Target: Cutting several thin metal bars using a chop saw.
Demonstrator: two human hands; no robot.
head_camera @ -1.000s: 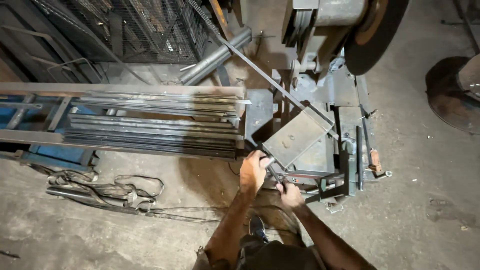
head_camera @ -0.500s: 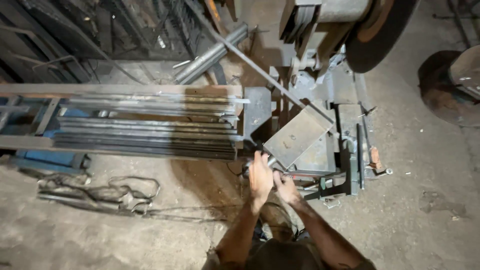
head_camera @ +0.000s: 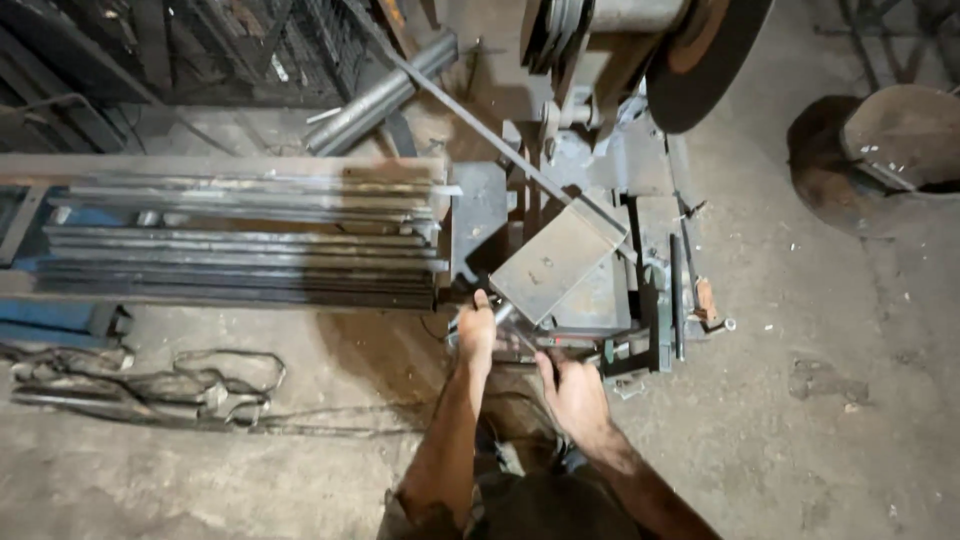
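Head view shows my left hand (head_camera: 476, 330) and right hand (head_camera: 573, 397) apart, each closed on the long steel bar (head_camera: 470, 122) across the cut-off saw (head_camera: 590, 250); stiff, heavy, best gripped near end.

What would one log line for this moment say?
left hand: on thin metal rod | right hand: gripping saw's front clamp handle | cut-off saw: wheel raised

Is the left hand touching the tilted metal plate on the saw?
Touching. The head view shows the left hand with its fingertips against the lower corner of the tilted metal plate, with no gap visible.
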